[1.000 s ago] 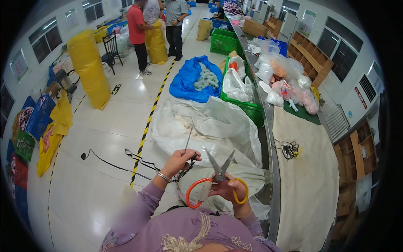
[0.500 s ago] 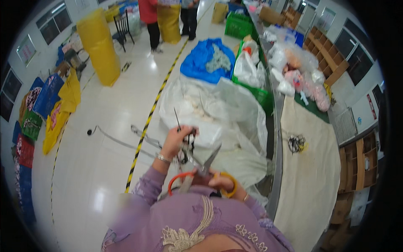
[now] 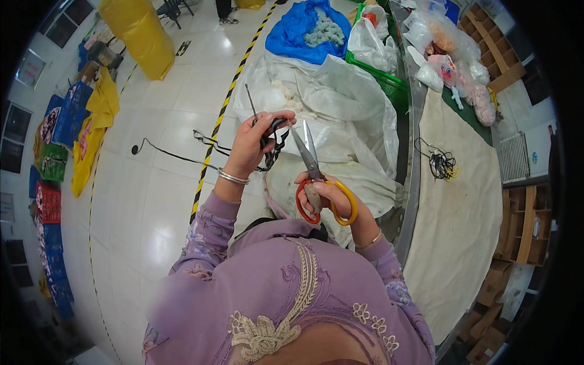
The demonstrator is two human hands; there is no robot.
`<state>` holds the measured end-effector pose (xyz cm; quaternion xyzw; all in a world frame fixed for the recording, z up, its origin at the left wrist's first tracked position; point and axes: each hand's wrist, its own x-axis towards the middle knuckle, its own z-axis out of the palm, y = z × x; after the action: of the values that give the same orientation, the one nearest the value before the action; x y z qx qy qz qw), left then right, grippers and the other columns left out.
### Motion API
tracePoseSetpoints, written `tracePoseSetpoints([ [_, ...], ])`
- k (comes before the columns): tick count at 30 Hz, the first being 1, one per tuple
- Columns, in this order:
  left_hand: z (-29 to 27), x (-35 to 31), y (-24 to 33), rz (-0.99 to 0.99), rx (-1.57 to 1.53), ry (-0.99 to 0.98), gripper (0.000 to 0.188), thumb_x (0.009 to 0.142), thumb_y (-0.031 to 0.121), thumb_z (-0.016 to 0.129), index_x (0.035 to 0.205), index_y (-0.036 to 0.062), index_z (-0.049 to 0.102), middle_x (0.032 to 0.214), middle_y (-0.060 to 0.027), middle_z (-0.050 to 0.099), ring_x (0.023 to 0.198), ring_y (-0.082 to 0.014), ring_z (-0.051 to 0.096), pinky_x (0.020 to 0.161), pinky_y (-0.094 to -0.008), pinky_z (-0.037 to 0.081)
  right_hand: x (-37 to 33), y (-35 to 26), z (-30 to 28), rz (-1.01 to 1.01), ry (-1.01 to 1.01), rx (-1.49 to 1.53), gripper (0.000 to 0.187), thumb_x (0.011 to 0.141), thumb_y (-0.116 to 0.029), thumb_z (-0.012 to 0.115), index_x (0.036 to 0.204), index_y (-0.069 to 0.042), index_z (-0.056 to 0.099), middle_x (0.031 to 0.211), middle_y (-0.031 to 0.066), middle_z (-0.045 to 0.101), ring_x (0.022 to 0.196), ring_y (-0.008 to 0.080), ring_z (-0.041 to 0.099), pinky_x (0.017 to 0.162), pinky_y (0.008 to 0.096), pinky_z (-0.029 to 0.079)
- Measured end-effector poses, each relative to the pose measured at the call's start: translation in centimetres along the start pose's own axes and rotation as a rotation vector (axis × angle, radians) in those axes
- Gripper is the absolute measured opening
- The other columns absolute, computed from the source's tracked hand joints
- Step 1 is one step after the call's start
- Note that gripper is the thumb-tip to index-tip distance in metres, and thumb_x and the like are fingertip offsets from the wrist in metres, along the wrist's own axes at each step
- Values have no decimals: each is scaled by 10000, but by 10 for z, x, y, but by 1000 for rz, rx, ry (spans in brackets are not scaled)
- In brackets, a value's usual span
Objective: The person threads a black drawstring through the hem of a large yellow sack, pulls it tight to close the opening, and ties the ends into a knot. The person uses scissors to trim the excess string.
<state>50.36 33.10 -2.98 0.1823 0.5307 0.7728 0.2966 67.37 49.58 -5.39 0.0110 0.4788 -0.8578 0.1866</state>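
My left hand (image 3: 254, 137) is closed on a bundle of black cord (image 3: 274, 146). One thin, stiff black end sticks up past the fingers. Loops hang below the hand, and a long strand trails left to a small round black end (image 3: 135, 149) over the floor. In my right hand (image 3: 331, 196) is a pair of scissors (image 3: 311, 167) with one red-orange and one yellow handle. The thumb and fingers are at the handles. The slightly parted blades point up, with their tips close to the left fingertips. Whether the blades touch the cord, I cannot tell.
White plastic sheeting (image 3: 340, 100) lies ahead, with a blue bag (image 3: 283, 33) of grey fluffy pieces beyond it. Along the right runs a table with beige cloth (image 3: 456, 237), bearing a black-and-yellow cord tangle (image 3: 443, 164) and bagged pink items. Yellow-black tape (image 3: 228, 100) marks the floor.
Both hands are higher and farther from my body. The scissors have come up towards the left hand, and their blades are less spread. The view has tilted down.
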Motion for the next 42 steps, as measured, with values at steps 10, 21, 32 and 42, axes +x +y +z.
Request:
tracePoseSetpoints([
  [10, 6, -10, -11, -59, -34, -47, 171, 930, 200, 552, 809, 79, 544, 1161, -106, 634, 755, -35, 559, 464, -163, 322, 8, 4, -5, -84, -124, 5, 487, 960, -411, 424, 1257, -25, 409, 913, 56, 538, 704, 117, 518, 586, 254, 446],
  [21, 18, -25, -34, -161, 197, 27, 187, 927, 216, 579, 857, 43, 586, 667, 58, 526, 543, -5, 396, 474, -176, 311, 17, 12, -19, 19, -42, 44, 630, 925, -578, 412, 1302, -73, 389, 912, 39, 534, 703, 114, 510, 576, 256, 441],
  [32, 10, -26, -27, -31, 298, -66, 213, 945, 219, 531, 813, 53, 511, 684, 37, 510, 633, -42, 434, 584, -212, 377, 7, 23, -1, -65, -29, 272, 797, 878, -711, 318, 1295, -37, 400, 805, 14, 494, 556, 65, 418, 455, 207, 373],
  [42, -80, -60, -45, -201, 413, 350, 260, 939, 315, 537, 837, 78, 568, 678, 9, 597, 551, -48, 495, 474, -207, 339, -96, 2, -136, -101, 905, -268, 485, 947, -469, 441, 1059, -14, 562, 641, 45, 561, 420, 109, 477, 375, 244, 378],
])
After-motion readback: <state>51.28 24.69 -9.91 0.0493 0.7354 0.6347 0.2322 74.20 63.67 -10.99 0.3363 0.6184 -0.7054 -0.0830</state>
